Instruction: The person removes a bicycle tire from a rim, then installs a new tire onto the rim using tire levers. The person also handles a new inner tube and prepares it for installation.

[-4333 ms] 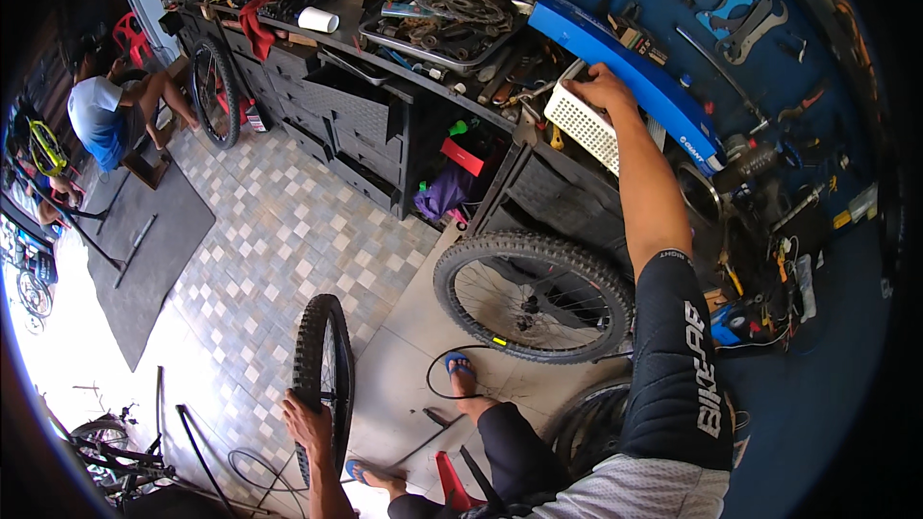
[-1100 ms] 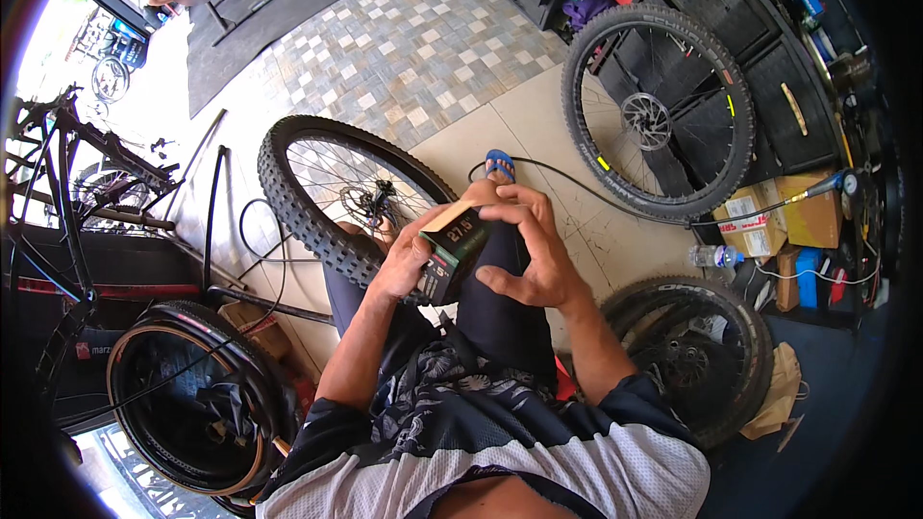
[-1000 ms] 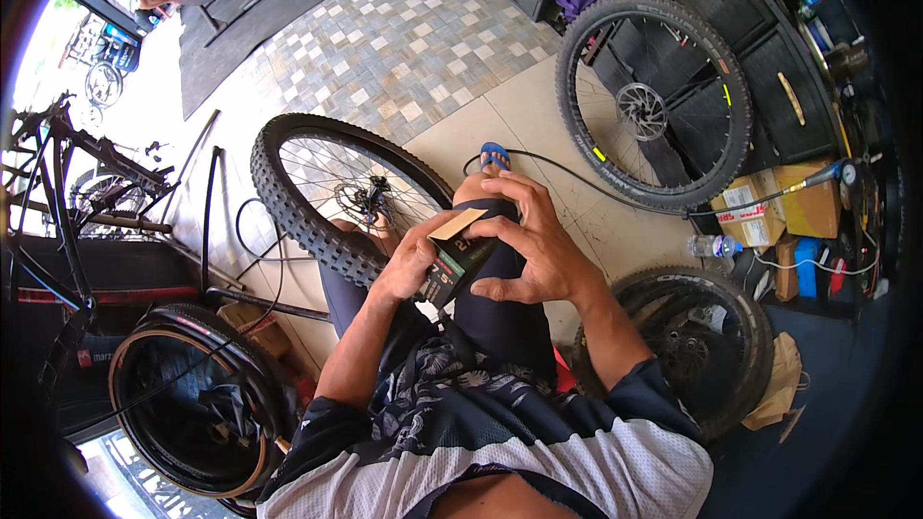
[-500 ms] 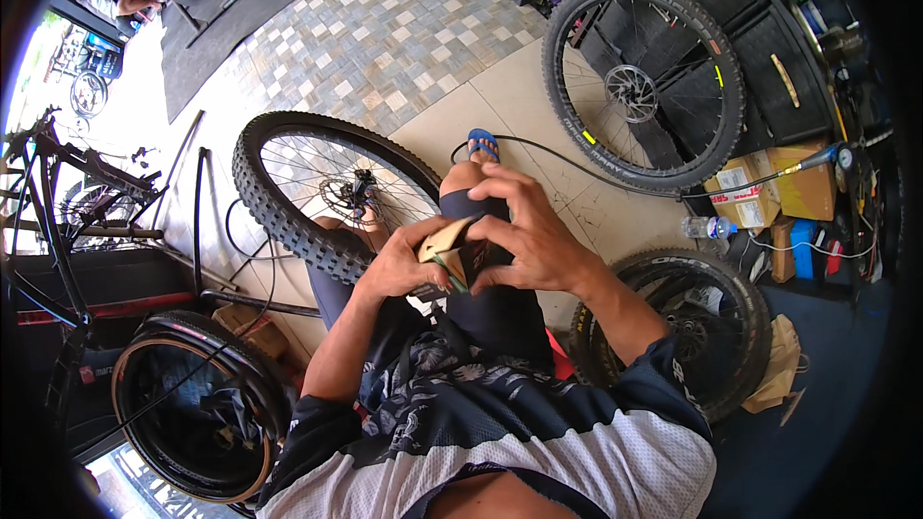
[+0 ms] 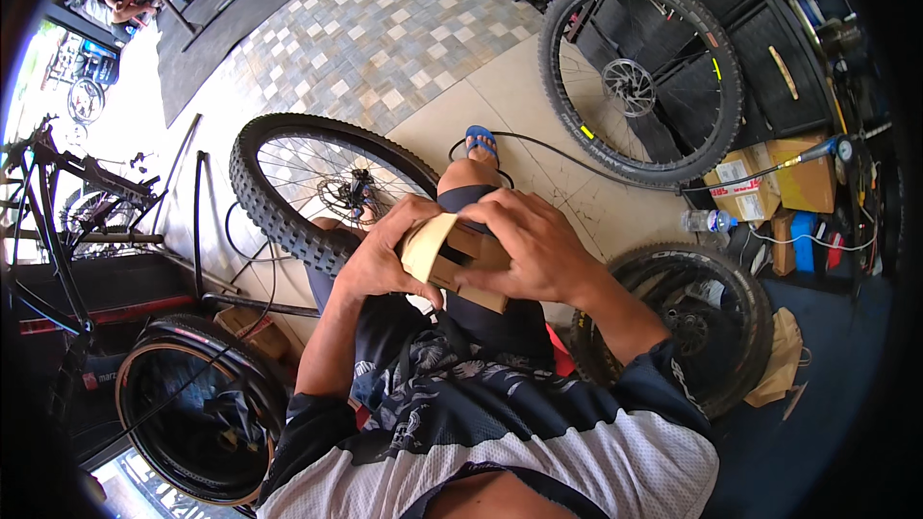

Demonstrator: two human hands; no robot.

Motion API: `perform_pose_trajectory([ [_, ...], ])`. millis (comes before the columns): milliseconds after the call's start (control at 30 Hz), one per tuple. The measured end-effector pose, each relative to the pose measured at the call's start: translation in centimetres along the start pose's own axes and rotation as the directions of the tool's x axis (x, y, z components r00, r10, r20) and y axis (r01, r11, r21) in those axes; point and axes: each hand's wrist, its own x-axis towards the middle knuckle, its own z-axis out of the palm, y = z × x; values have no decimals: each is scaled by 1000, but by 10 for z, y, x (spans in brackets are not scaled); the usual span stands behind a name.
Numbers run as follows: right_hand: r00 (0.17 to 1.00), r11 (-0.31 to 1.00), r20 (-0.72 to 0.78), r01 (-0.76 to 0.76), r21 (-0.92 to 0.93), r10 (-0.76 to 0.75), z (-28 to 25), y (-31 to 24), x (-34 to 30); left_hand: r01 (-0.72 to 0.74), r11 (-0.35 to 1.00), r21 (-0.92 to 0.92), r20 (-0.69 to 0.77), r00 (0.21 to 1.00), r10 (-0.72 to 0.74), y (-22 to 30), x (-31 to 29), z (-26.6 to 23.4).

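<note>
Over my lap, a small brown cardboard box is held between both hands, with a pale flap standing up on its left side. My left hand is closed around the flap side, its thumb along the lower edge. On the other side my right hand grips the box, fingers over the top and thumb against the front face. A dark gap shows between flap and box; what lies inside is hidden. A bicycle wheel with a knobby tyre leans by my left leg.
Another wheel leans on black drawers at the far right. One more wheel lies near my right elbow. Several tyres stand at the lower left, below a bicycle frame. Cardboard boxes and a clear bottle sit right.
The box has turned in my hands, so its brown front face and wider pale flap now show. My right fingers have come down onto the box from a raised position.
</note>
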Motion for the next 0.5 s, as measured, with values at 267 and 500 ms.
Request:
perform_pose_trajectory([
  [267,956,934,-18,-283,219,294,13,-8,9,-29,995,-93,-11,1000,28,2,-2,-3],
  [500,957,957,44,289,-10,-288,25,-2,9,48,998,40,172,983,-55,13,-3,-6],
])
